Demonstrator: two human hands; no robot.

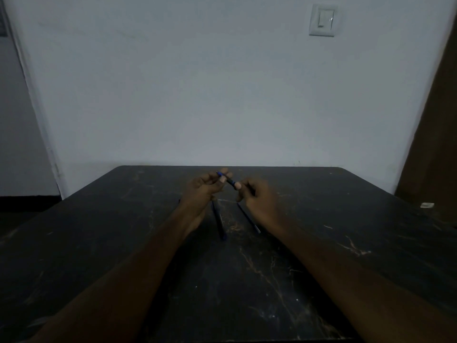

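Note:
Both my hands are raised over the middle of a dark marble-patterned table (321, 243). Between them is a dark pen (230, 181) with a blue tip. My left hand (202, 191) pinches its blue far end with thumb and fingers. My right hand (257, 199) pinches the near end, with the rest of the pen hidden behind its fingers. Two more pens lie flat on the table under the hands: a dark blue pen (219, 222) and a thinner dark pen (249, 219) to its right.
A white wall with a light switch (322, 20) stands right behind the table's far edge. A brown door or panel (435, 125) is at the right. A small white object (427, 205) lies near the table's right edge.

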